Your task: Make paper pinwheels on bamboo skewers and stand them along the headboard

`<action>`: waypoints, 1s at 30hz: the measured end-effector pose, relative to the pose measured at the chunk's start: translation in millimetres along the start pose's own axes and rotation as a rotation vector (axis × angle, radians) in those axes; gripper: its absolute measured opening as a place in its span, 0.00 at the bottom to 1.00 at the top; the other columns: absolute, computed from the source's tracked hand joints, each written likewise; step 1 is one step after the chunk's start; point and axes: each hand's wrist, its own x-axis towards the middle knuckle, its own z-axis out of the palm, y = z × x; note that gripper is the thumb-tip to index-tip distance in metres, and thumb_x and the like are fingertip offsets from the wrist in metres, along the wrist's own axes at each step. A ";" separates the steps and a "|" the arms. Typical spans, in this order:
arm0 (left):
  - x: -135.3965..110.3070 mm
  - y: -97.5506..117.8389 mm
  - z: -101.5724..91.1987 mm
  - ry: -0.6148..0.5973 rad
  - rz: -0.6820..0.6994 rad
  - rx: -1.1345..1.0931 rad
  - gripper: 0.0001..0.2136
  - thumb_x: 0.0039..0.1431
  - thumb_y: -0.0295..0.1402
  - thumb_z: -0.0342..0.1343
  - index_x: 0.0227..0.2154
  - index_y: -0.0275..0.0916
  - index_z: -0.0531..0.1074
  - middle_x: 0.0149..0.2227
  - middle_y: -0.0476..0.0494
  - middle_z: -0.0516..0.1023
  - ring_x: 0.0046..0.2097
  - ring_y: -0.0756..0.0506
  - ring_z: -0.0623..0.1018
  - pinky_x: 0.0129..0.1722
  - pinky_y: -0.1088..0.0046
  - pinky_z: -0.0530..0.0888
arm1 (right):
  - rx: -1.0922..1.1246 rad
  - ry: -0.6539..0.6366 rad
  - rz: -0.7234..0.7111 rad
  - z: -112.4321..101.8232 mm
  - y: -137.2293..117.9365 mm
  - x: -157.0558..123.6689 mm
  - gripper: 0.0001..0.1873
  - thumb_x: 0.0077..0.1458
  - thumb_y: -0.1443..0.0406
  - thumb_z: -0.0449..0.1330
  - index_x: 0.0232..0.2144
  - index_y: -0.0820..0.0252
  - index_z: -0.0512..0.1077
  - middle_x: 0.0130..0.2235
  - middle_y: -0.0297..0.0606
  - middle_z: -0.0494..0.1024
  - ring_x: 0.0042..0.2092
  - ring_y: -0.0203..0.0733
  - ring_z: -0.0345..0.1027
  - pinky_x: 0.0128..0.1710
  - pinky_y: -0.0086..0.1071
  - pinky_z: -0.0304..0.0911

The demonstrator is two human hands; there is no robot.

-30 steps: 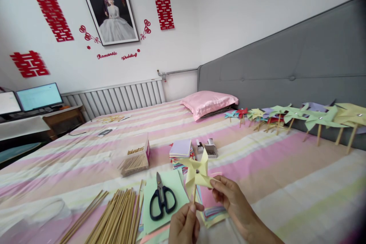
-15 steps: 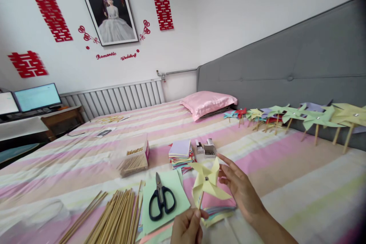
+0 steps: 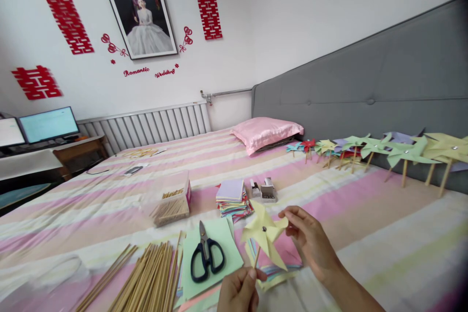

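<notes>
A pale yellow paper pinwheel (image 3: pixel 268 233) with a metal fastener at its centre stands upright on a thin wooden stick (image 3: pixel 257 256). My left hand (image 3: pixel 241 288) is closed around that stick, below the blades. At the right, the bent fingers of my right hand (image 3: pixel 309 236) touch the tip of one blade without wrapping round it. Behind the pinwheel lies a stack of coloured paper squares (image 3: pixel 287 251), pink on top. Black-handled scissors (image 3: pixel 206 256) rest on green paper sheets (image 3: pixel 228 241) left of my hands.
Wooden sticks (image 3: pixel 148 278) lie in a bundle at the front left. Farther back are a clear box of short sticks (image 3: pixel 171 204), another paper stack (image 3: pixel 231 192) and small fastener boxes (image 3: pixel 268 192). Several finished pinwheels (image 3: pixel 405 151) stand along the grey headboard (image 3: pixel 347 78), near a pink pillow (image 3: pixel 268 131).
The pinwheel's blades have turned about the centre. My right hand's outstretched fingers have bent and dropped slightly to a blade tip. My left hand keeps its hold on the stick.
</notes>
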 end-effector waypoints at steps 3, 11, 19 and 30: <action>-0.1 0.6 -0.6 0.028 0.018 -0.061 0.24 0.42 0.53 0.55 0.25 0.31 0.73 0.08 0.59 0.56 0.13 0.57 0.50 0.16 0.77 0.43 | -0.037 -0.029 -0.001 1.7 1.1 -2.2 0.08 0.45 0.61 0.62 0.24 0.60 0.70 0.28 0.34 0.72 0.26 0.33 0.59 0.26 0.26 0.57; -0.1 6.3 0.2 0.098 0.018 -0.152 0.23 0.39 0.52 0.58 0.24 0.32 0.72 0.07 0.60 0.56 0.12 0.59 0.48 0.15 0.78 0.41 | -0.126 -0.074 0.012 13.3 9.1 -11.4 0.12 0.39 0.60 0.65 0.22 0.61 0.68 0.21 0.32 0.70 0.26 0.36 0.63 0.25 0.26 0.57; -0.6 6.1 2.2 0.107 0.006 -0.210 0.23 0.37 0.51 0.60 0.25 0.31 0.73 0.07 0.59 0.58 0.11 0.59 0.49 0.13 0.79 0.41 | -0.118 -0.149 -0.005 20.7 19.7 -13.5 0.15 0.35 0.58 0.67 0.20 0.61 0.67 0.20 0.32 0.69 0.25 0.37 0.63 0.22 0.27 0.56; 2.3 1.6 3.6 0.140 0.023 -0.083 0.26 0.36 0.55 0.57 0.24 0.32 0.74 0.06 0.59 0.55 0.12 0.58 0.48 0.14 0.78 0.42 | -0.056 -0.135 -0.001 22.0 15.5 -15.2 0.18 0.39 0.55 0.63 0.32 0.59 0.70 0.28 0.36 0.73 0.32 0.40 0.64 0.28 0.28 0.57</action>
